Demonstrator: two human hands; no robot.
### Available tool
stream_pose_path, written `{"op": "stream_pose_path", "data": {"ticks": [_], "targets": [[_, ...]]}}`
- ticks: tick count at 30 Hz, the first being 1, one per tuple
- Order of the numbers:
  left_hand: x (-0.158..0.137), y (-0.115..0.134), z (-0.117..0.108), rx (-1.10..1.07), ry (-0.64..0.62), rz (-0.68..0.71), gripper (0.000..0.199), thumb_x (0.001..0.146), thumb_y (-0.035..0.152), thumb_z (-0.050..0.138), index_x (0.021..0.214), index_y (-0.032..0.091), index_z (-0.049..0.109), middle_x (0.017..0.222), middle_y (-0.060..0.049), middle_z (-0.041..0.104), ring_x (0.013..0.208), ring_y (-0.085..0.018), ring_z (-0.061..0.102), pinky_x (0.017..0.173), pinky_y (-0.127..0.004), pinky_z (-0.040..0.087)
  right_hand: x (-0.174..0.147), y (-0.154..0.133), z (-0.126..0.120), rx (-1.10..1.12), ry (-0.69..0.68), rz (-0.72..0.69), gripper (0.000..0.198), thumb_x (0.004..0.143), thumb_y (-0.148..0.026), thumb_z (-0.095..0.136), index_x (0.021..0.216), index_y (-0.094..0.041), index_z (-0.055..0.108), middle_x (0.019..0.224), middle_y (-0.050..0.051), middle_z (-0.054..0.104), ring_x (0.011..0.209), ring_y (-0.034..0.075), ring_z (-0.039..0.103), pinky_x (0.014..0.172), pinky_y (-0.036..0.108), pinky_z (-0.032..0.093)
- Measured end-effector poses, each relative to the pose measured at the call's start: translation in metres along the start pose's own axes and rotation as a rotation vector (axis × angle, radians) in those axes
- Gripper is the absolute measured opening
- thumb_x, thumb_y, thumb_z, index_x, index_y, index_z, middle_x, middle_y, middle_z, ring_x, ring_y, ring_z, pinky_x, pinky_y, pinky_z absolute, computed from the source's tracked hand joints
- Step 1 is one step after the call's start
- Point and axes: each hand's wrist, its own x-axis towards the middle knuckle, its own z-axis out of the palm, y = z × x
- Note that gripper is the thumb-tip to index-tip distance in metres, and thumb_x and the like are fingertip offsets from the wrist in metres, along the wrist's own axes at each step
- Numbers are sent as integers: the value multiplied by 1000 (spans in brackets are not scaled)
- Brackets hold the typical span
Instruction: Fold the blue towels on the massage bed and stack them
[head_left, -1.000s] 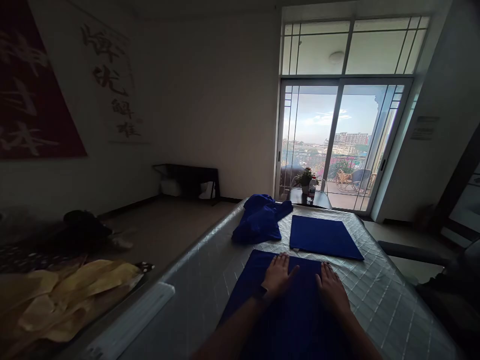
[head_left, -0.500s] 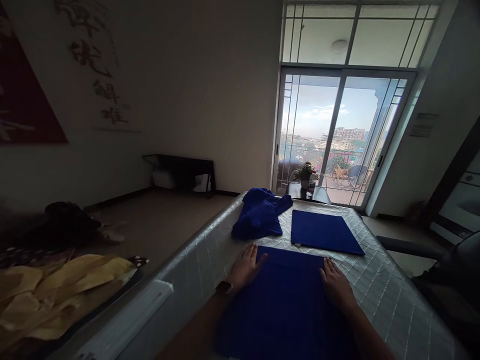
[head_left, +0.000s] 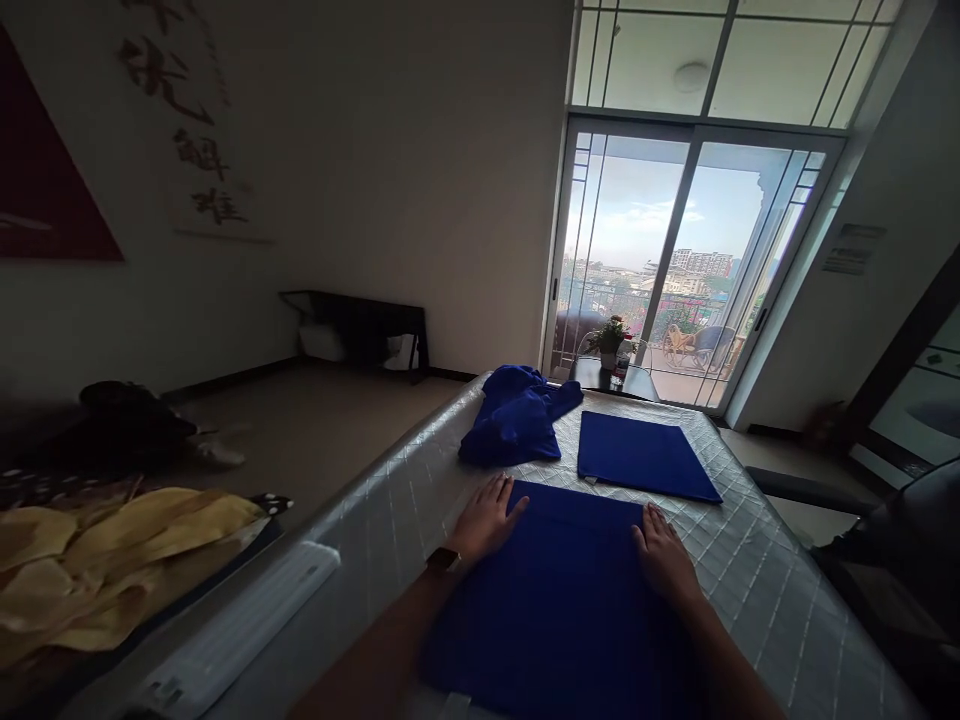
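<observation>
A flat blue rectangle of cloth [head_left: 562, 600] lies before me on the silver quilted surface [head_left: 772, 590]. My left hand [head_left: 487, 515] rests flat on its far left corner, fingers stretched out and thumb apart, with a dark watch on the wrist. On the far right corner lies my right hand [head_left: 666, 550], also flat with the fingers extended. Beyond them, a second flat blue cloth piece [head_left: 645, 455] sits to the right, and a crumpled blue garment [head_left: 517, 415] to the left. A small white tag shows at the near cloth's lower left edge.
A long white plastic strip [head_left: 247, 625] lies along the surface's left edge. Yellow cloth [head_left: 112, 560] is heaped at the far left. Past the far edge stands a small dark table [head_left: 611, 380] with a potted plant [head_left: 611, 340] and a bottle. Dark seating [head_left: 907, 560] borders the right side.
The view has tilted slightly, so the scene sits a little higher and more of the near cloth's lower edge shows. Both hands stay flat at the same corners.
</observation>
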Motion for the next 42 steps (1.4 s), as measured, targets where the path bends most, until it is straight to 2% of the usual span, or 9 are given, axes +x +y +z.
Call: {"op": "stream_pose_path", "data": {"ticks": [8, 11, 16, 18, 21, 26, 31, 35, 42], "targets": [[0, 7, -6, 92, 108, 73, 76, 102, 60, 16, 154, 8, 37, 162, -16, 34, 152, -30, 25, 125, -48, 16, 0, -2, -1, 18, 3, 27, 70, 100, -42, 17, 156, -1, 26, 166, 14, 21, 154, 21, 14, 124, 39, 14], [-8, 42, -7, 30, 125, 220, 72, 104, 53, 17, 150, 5, 43, 157, -19, 42, 149, -31, 32, 124, -48, 23, -1, -4, -2, 18, 10, 29, 69, 100, -41, 18, 156, -1, 26, 165, 14, 23, 154, 20, 15, 124, 38, 14], [-26, 127, 23, -68, 10, 583, 66, 103, 60, 25, 151, 19, 44, 158, -7, 45, 149, -20, 34, 124, -37, 25, -4, -3, -3, -11, 8, 11, 67, 100, -38, 19, 155, -1, 27, 165, 15, 24, 154, 20, 13, 124, 37, 15], [-25, 151, 39, -118, -32, 618, 70, 103, 61, 20, 154, 17, 39, 160, -10, 39, 151, -21, 29, 125, -41, 23, -5, -2, -4, -37, 2, -31, 65, 100, -34, 20, 155, -1, 29, 165, 15, 23, 154, 21, 13, 124, 37, 15], [-18, 165, 54, -132, -67, 530, 72, 103, 62, 17, 156, 16, 35, 162, -12, 35, 152, -23, 25, 125, -45, 23, -5, 0, -4, -40, 6, -43, 63, 100, -33, 22, 155, -3, 30, 165, 14, 23, 154, 20, 14, 124, 37, 16], [-9, 133, 42, -100, -104, 407, 77, 101, 64, 18, 157, 12, 33, 164, -13, 29, 154, -24, 21, 126, -44, 18, -3, -1, -3, 12, 11, 18, 67, 100, -40, 19, 157, -5, 26, 165, 12, 23, 154, 20, 16, 124, 36, 15], [-1, 59, 9, -16, -94, 197, 81, 100, 65, 16, 156, 8, 34, 164, -14, 29, 154, -27, 19, 126, -45, 16, -1, -1, 0, 53, 7, 33, 69, 100, -42, 17, 157, -4, 24, 166, 12, 21, 154, 19, 13, 124, 36, 13], [5, 7, -1, 3, -45, 59, 88, 99, 67, 10, 155, 3, 32, 164, -18, 27, 153, -28, 21, 125, -46, 16, -1, 0, 1, 46, 8, 34, 69, 100, -41, 18, 156, -3, 26, 165, 13, 23, 154, 20, 14, 124, 37, 13], [6, -9, 6, -8, -18, 41, 87, 99, 67, 10, 155, 4, 32, 164, -18, 27, 153, -27, 22, 124, -41, 16, 0, 0, 1, 18, 11, 30, 69, 100, -42, 18, 156, -2, 26, 164, 14, 26, 154, 19, 15, 124, 35, 13]]}}
